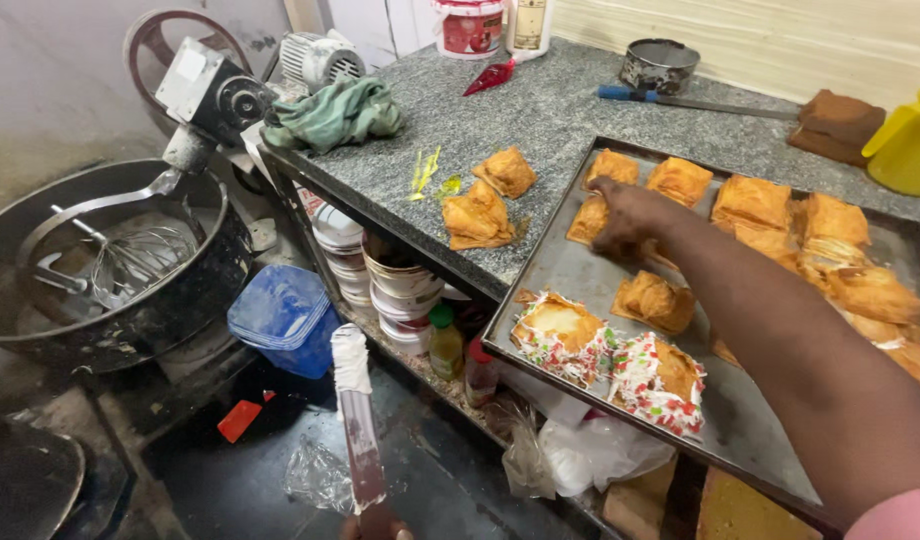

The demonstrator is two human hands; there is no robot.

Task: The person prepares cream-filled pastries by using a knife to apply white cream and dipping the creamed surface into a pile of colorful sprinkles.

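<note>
Two iced pastries point(608, 362), coated in white cream with red and green sprinkles, sit at the near corner of the baking tray point(570, 265), and that corner juts past the edge of the granite counter point(550, 110) over the shelves below. A heavy press there could tip the tray. The right hand point(625, 215) reaches across it to the far end, fingers curled down and half closed on a plain puff pastry point(590, 220); whether it is pinched or only touched is hard to tell, since the hand covers the contact. A flaky piece gripped too hard would likely crumble. The left hand point(377, 527) shows only at the bottom edge, closed around the handle of a palette knife point(357, 420) whose cream-loaded blade points upward, out over the dark floor, where cream could drop off.
</note>
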